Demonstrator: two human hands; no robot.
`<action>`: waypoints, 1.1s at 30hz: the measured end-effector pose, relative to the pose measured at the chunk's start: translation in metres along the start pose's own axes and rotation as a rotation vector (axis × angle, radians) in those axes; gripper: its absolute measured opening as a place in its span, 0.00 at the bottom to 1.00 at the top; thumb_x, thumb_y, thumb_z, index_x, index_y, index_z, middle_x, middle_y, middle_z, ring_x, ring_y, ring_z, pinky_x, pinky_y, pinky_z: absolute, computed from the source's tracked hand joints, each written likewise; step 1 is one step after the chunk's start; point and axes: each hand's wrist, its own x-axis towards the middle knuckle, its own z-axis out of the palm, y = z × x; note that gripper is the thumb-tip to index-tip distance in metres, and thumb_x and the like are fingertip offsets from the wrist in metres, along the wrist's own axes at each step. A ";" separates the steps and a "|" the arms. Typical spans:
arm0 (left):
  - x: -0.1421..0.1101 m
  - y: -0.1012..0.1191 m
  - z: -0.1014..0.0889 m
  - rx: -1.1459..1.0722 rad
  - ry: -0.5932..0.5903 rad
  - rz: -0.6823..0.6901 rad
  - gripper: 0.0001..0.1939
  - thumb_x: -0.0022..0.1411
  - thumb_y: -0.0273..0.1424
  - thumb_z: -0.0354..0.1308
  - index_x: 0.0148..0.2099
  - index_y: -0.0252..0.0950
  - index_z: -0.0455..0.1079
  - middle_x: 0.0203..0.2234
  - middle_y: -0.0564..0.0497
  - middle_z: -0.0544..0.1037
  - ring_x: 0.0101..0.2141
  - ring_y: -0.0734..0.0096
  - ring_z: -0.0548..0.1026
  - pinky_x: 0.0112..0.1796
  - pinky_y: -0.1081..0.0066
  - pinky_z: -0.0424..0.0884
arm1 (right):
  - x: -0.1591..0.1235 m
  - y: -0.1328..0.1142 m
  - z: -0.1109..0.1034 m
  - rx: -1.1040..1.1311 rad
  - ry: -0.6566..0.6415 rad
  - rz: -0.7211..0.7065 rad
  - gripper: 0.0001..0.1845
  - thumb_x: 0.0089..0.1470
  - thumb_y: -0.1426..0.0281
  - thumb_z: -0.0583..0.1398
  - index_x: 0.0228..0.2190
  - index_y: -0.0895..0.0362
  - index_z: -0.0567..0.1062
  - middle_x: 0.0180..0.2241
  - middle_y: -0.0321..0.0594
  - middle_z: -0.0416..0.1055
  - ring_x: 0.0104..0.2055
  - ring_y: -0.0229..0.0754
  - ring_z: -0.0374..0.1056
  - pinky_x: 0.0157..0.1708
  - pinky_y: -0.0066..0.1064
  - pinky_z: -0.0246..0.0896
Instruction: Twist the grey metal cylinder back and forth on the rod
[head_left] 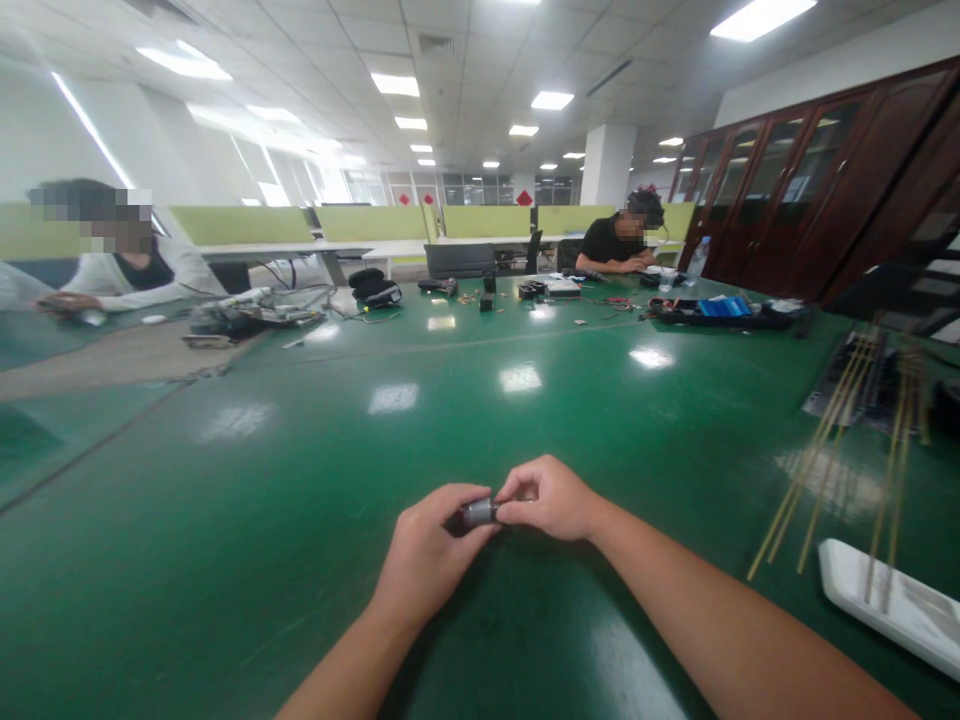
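Note:
A small grey cylinder (478,512) with dark ends lies across the space between my hands, just above the green tabletop. My left hand (431,545) is closed around it, with the thumb below and the fingers above, and hides its left end. At the other end, my right hand (551,500) pinches the cylinder's dark tip between thumb and forefinger. The exact kind of part is too small to make out.
Thin sticks (817,450) and a white tray (892,595) are at the right. Across the far side of the green table (315,480) lie a black case (375,290), a blue-and-black bundle (720,310) and loose parts. Two people sit there, left and right.

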 end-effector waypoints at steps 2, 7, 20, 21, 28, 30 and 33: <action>0.000 0.000 0.000 0.004 0.002 0.000 0.12 0.56 0.32 0.65 0.45 0.42 0.76 0.39 0.51 0.79 0.39 0.63 0.77 0.44 0.67 0.74 | 0.000 0.000 0.000 -0.009 -0.001 0.001 0.09 0.43 0.67 0.68 0.27 0.60 0.80 0.19 0.33 0.70 0.20 0.32 0.55 0.22 0.26 0.47; 0.000 0.001 0.000 0.004 0.006 0.003 0.12 0.56 0.33 0.65 0.44 0.42 0.76 0.39 0.51 0.79 0.39 0.62 0.77 0.43 0.67 0.74 | -0.001 -0.002 -0.001 -0.008 0.000 0.005 0.08 0.43 0.68 0.68 0.27 0.60 0.80 0.20 0.34 0.71 0.21 0.33 0.56 0.22 0.26 0.48; -0.001 0.001 0.000 0.008 0.013 0.009 0.13 0.55 0.32 0.65 0.44 0.41 0.76 0.39 0.51 0.79 0.39 0.63 0.77 0.43 0.67 0.74 | -0.001 -0.005 -0.001 0.003 0.007 0.011 0.08 0.42 0.68 0.68 0.26 0.59 0.79 0.18 0.32 0.69 0.20 0.32 0.55 0.22 0.26 0.47; -0.001 0.001 0.000 0.008 0.012 0.010 0.13 0.55 0.32 0.65 0.44 0.42 0.76 0.39 0.51 0.79 0.39 0.63 0.77 0.43 0.67 0.74 | -0.001 -0.005 -0.001 0.006 0.008 0.011 0.08 0.42 0.68 0.68 0.26 0.59 0.79 0.18 0.32 0.69 0.20 0.32 0.55 0.22 0.26 0.46; 0.000 0.001 0.000 -0.003 0.010 -0.001 0.13 0.56 0.33 0.65 0.45 0.42 0.76 0.39 0.51 0.79 0.39 0.63 0.77 0.43 0.67 0.74 | -0.001 -0.005 -0.001 0.019 0.002 0.002 0.08 0.42 0.69 0.68 0.26 0.60 0.79 0.19 0.32 0.68 0.20 0.32 0.54 0.22 0.26 0.46; 0.000 0.001 0.000 -0.003 0.010 -0.002 0.12 0.56 0.33 0.65 0.45 0.42 0.76 0.39 0.51 0.79 0.39 0.63 0.77 0.43 0.67 0.74 | -0.002 -0.006 -0.001 0.019 0.004 0.004 0.08 0.42 0.68 0.68 0.26 0.60 0.78 0.19 0.32 0.68 0.20 0.32 0.55 0.22 0.26 0.47; 0.001 0.002 0.000 0.000 0.012 -0.004 0.12 0.56 0.31 0.64 0.45 0.42 0.76 0.39 0.52 0.79 0.39 0.64 0.77 0.43 0.69 0.73 | -0.002 -0.008 0.000 0.018 0.012 0.000 0.10 0.40 0.69 0.70 0.26 0.60 0.77 0.19 0.31 0.68 0.21 0.32 0.56 0.23 0.26 0.48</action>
